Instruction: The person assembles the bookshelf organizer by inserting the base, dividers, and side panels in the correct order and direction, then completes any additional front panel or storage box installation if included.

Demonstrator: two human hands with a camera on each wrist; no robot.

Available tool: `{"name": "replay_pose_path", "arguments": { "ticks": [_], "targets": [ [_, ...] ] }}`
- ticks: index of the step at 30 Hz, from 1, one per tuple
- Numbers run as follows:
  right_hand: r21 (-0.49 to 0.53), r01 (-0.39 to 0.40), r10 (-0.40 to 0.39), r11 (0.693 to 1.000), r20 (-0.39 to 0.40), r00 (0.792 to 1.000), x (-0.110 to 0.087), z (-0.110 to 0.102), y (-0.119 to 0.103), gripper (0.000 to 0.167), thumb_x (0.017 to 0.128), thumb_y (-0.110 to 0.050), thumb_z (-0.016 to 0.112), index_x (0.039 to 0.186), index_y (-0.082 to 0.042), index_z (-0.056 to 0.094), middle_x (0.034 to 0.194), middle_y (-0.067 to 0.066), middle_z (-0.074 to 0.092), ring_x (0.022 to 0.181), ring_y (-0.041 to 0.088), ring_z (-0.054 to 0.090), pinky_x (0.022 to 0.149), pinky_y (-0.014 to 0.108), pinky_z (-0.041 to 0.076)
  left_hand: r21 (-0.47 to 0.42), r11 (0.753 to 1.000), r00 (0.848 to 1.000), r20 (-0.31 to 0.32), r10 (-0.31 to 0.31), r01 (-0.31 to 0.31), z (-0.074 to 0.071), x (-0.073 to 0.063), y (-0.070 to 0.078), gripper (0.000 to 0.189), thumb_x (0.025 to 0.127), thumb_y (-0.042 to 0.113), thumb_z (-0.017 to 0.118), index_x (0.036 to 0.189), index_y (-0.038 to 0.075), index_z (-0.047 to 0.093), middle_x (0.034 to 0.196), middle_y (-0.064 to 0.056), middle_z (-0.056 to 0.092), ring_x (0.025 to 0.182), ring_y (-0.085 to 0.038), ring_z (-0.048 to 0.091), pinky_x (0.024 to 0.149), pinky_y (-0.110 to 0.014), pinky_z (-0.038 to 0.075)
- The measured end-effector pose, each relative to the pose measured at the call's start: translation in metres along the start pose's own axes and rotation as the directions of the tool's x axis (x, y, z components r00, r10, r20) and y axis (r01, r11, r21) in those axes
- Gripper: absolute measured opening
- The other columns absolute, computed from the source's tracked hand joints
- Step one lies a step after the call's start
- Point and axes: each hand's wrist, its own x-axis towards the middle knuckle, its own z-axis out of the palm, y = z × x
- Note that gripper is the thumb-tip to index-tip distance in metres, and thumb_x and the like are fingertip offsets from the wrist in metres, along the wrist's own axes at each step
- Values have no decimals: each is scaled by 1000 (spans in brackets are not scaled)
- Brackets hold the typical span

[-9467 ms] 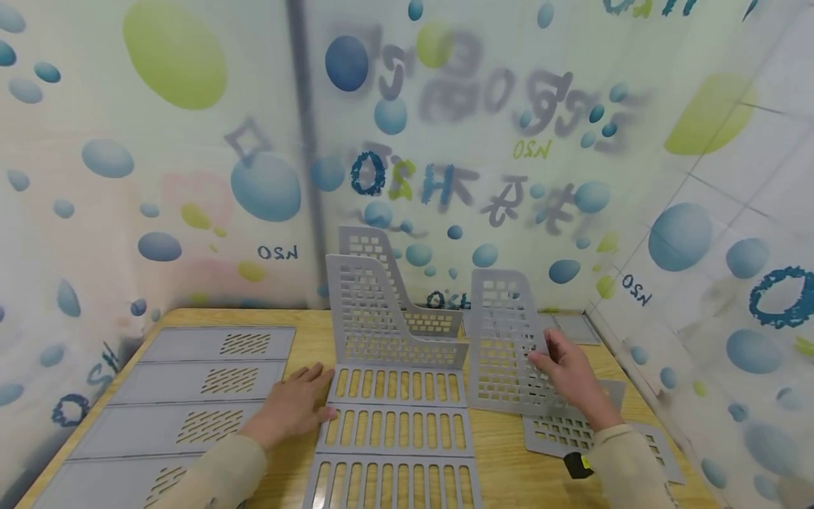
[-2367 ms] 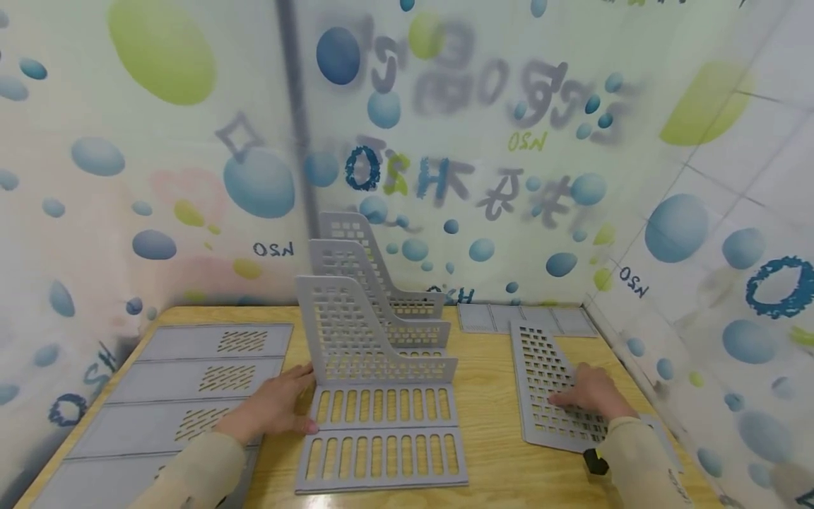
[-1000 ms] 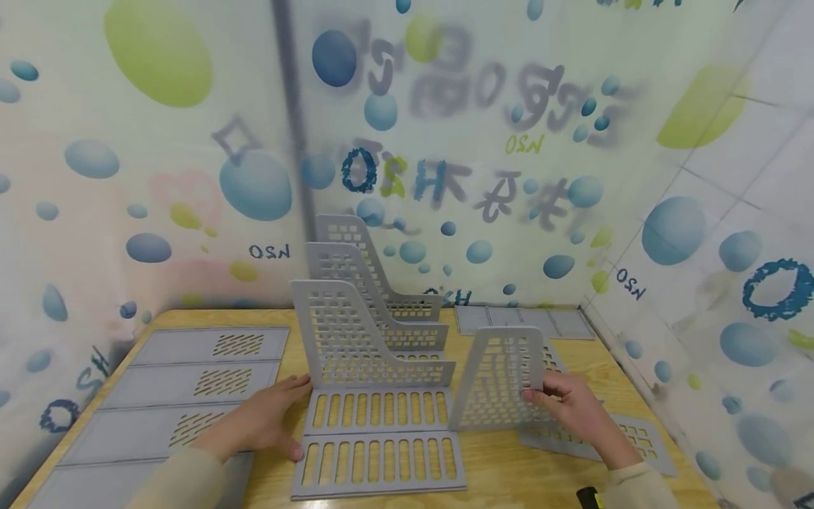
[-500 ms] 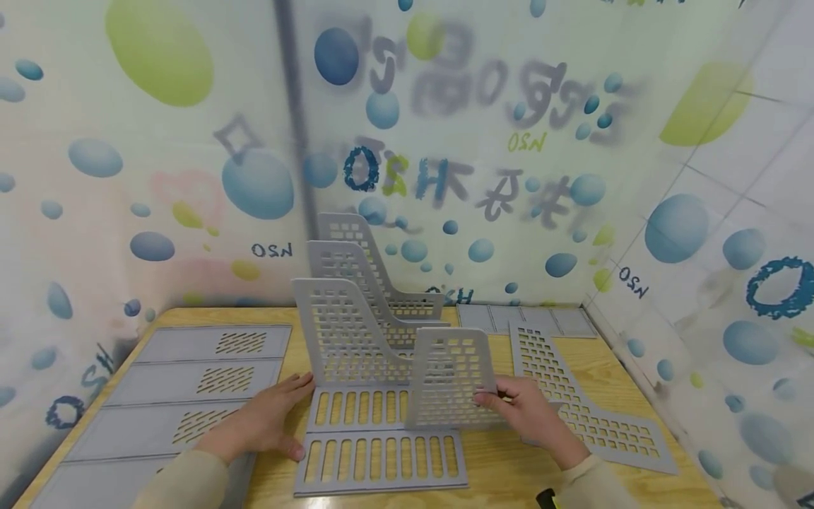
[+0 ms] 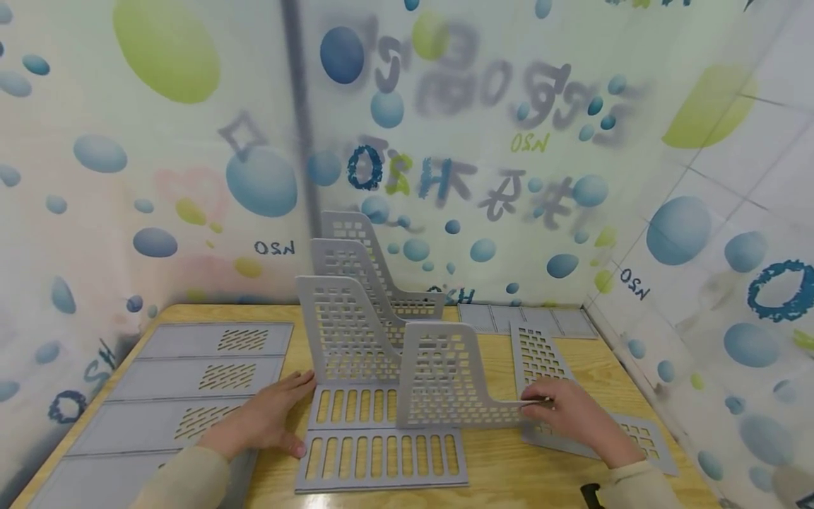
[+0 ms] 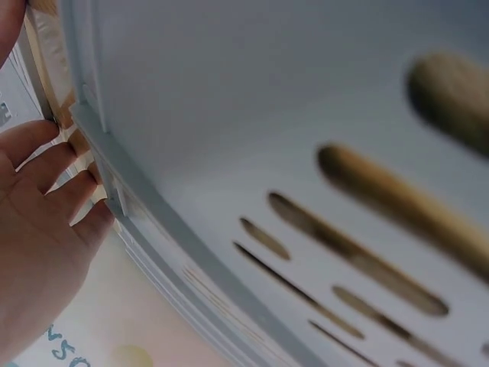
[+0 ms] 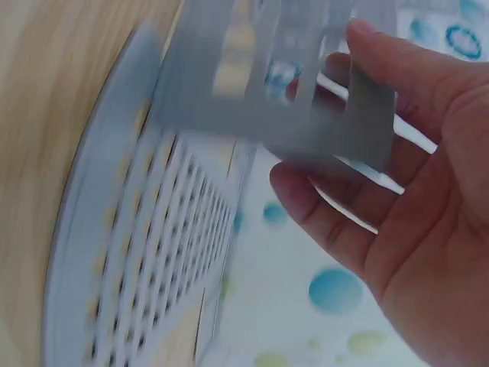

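Observation:
A grey slotted base (image 5: 356, 429) of a file rack lies on the table, with three perforated side panels (image 5: 308, 311) standing upright across its back part. My left hand (image 5: 261, 420) lies at the base's left side, fingers extended; in the left wrist view its fingertips touch the grey edge (image 6: 95, 130). Between thumb and fingers, my right hand (image 5: 566, 410) pinches the low right end of another perforated side panel (image 5: 410, 375), held upright over the base's right half. Whether its lower edge touches the base is unclear. In the right wrist view this panel (image 7: 260, 115) is blurred.
A further perforated panel (image 5: 518, 353) lies flat at the right, partly behind my right hand. Grey panels with slanted slots (image 5: 184, 346) cover the table's left side. A grey sectioned sheet (image 5: 505, 319) lies at the back right, near the patterned curtain (image 5: 407, 127).
A third side panel has come to stand on the base. My right hand has lifted another panel from the right and brought it left over the base. My left hand stays alongside.

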Motion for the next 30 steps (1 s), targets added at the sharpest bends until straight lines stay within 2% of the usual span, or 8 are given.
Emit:
{"name": "replay_pose_path", "arguments": {
  "ticks": [2,4,8,16,20,23,27,30],
  "targets": [
    [-21,-26,26,999,-9,1000,-6,-2,8,9,95,-23,74,94,-14,75,85,-8,66,72,4,60,62,27,51,11,1000,1000,-3,10,-10,-1,0,-1,121,61,51,92,153,-8,41,163,-28,33,147,-56,28,109,-74,33],
    [-10,-27,27,1000,-24,999,-8,-1,13,15,96,-22,73,84,-13,71,72,-12,55,61,-1,48,56,25,44,22,999,1000,-8,24,-24,-1,1,-2,121,60,51,92,152,-9,41,162,-29,33,146,-57,29,108,-74,33],
    [6,50,-49,999,-82,995,-3,10,14,26,98,-18,71,74,-14,62,63,-17,38,54,-4,31,51,23,35,33,999,999,-17,35,-35,-2,1,-3,121,60,52,92,152,-10,41,161,-30,34,146,-57,29,108,-74,33],
    [-6,207,-205,978,-152,967,16,34,-6,13,95,-13,73,83,-17,72,75,-7,66,61,-7,42,53,20,40,31,998,998,-23,64,-64,-2,0,-2,120,62,55,90,151,-12,42,160,-32,35,145,-59,30,108,-74,34],
    [3,263,-258,965,-173,950,27,48,-19,11,95,-12,74,84,-15,74,76,-4,68,62,-7,44,54,20,42,28,998,998,-19,60,-60,-3,0,-2,120,63,55,89,151,-11,41,160,-32,34,145,-59,30,107,-75,34],
    [24,246,-240,969,-151,959,32,55,-25,10,96,-17,73,87,-17,75,79,-6,69,65,-6,50,56,21,46,13,999,999,-11,51,-51,-3,-1,-1,120,63,53,89,152,-12,40,161,-31,33,145,-59,28,108,-75,33],
    [61,166,-158,984,-125,980,30,56,-26,9,97,-20,72,89,-18,76,81,-9,69,68,-5,55,60,23,51,2,999,999,-5,42,-42,-3,-1,2,120,63,51,91,152,-12,40,161,-31,33,146,-58,28,109,-75,32],
    [80,174,-161,982,-144,976,27,56,-24,9,96,-14,73,87,-15,76,78,-5,69,65,-4,53,56,22,49,10,1000,1000,-3,27,-27,-3,-1,4,120,62,49,92,152,-11,41,162,-30,33,146,-57,28,109,-74,32]
  ]
}}
